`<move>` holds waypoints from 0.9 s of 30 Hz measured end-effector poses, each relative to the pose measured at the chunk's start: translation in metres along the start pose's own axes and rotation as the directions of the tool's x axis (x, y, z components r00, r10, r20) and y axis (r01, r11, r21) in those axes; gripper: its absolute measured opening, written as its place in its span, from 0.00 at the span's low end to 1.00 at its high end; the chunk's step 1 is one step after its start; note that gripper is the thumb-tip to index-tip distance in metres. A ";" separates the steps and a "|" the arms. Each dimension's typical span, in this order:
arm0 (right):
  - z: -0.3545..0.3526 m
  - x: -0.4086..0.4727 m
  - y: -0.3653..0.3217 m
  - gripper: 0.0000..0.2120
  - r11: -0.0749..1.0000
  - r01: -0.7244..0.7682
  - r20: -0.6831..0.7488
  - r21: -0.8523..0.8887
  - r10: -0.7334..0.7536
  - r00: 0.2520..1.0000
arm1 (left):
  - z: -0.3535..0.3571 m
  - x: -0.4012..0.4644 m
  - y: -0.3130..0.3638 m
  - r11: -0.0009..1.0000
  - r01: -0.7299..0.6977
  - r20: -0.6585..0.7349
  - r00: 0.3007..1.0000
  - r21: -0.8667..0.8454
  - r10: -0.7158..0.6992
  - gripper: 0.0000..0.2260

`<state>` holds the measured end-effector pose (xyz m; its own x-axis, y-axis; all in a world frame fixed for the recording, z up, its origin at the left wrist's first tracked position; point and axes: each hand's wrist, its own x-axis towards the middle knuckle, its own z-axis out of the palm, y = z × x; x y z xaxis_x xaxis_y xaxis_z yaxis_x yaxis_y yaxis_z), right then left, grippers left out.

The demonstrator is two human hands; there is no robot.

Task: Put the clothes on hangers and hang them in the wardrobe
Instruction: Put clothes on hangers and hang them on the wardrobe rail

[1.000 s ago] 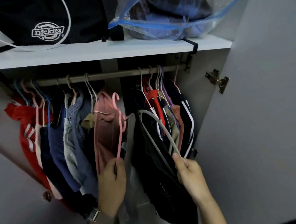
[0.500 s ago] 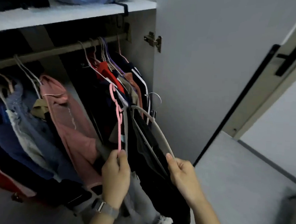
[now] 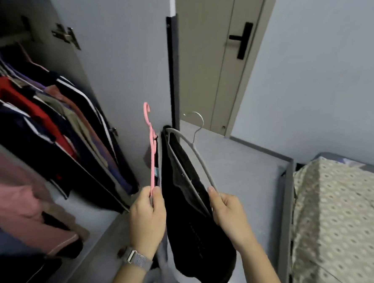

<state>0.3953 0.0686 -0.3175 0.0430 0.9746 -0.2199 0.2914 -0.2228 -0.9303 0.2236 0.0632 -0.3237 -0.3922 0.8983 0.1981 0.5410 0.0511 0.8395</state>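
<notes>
1. Pink plastic is what my left hand point(image 3: 147, 221) has: I pinch the lower end of a pink hanger point(image 3: 150, 148) between thumb and fingers, the hook pointing up, and a grey garment point(image 3: 162, 277) hangs down below that hand.
2. My right hand point(image 3: 228, 216) grips a grey hanger point(image 3: 199, 158) at its lower corner, fingers curled round it and thumb on top; its metal hook points up and away from me.
3. A black garment point(image 3: 195, 227) is draped on the grey hanger and hangs between my two hands, its bottom sagging below my right wrist.
4. Both hangers are outside the wardrobe, just right of the open wardrobe door point(image 3: 111, 71).
5. Left of that door, red, navy, pink and striped hanging clothes point(image 3: 51, 120) fill the wardrobe, blurred.
6. A mesh-strap watch point(image 3: 136, 258) sits on my left wrist.
7. Right of the wardrobe door stands a beige room door point(image 3: 210, 62) with a black handle point(image 3: 242, 39).
8. Far right of it lies a bed with a dotted bedspread point(image 3: 338, 227) in a grey frame.
</notes>
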 end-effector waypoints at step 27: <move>-0.263 -0.175 0.131 0.27 0.975 -0.105 -0.666 0.196 0.211 0.716 | 0.222 -0.184 0.172 0.926 -0.268 0.524 0.765 -0.267 0.373 0.16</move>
<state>0.6776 -0.1247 -0.3231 0.7286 0.6664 -0.1582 0.0920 -0.3242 -0.9415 0.5538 0.0033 -0.3281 0.2917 0.9355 0.1996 0.4072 -0.3102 0.8590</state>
